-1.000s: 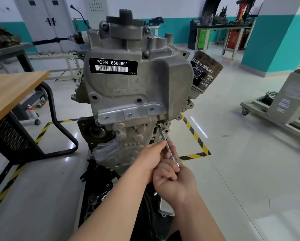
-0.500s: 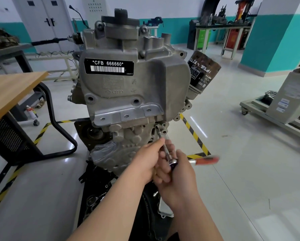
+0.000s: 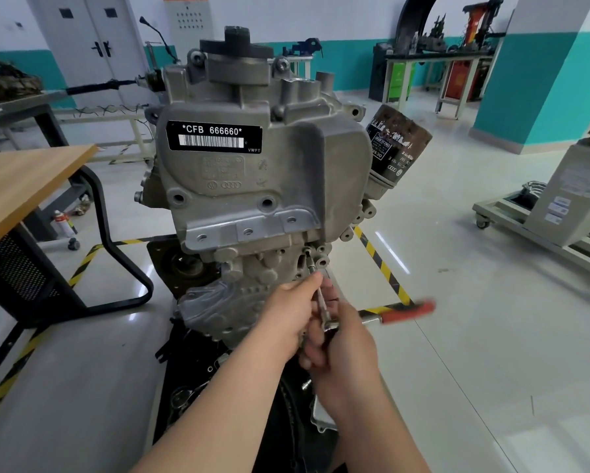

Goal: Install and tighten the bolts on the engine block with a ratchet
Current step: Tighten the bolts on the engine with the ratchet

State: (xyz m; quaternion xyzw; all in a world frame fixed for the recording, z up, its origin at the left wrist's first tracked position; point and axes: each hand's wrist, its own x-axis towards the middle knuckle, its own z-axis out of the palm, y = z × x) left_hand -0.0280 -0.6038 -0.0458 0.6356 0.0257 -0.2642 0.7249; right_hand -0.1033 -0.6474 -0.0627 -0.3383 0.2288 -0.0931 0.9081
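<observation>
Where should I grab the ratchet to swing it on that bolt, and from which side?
Take the red handle near its far end, coming from the right. It juts sideways off the ratchet head, clear of the engine block. The left hand pinches the extension bar and the right hand curls at the head, so leverage is probably best out there.

Matt cast-metal engine block (image 3: pixel 263 186), glossy floor (image 3: pixel 457 302)

Bright, even indoor light, glare streaks on the glossy floor (image 3: pixel 457 336), wide-angle bending at edges, ratchet handle (image 3: pixel 406 310) motion-blurred.
</observation>
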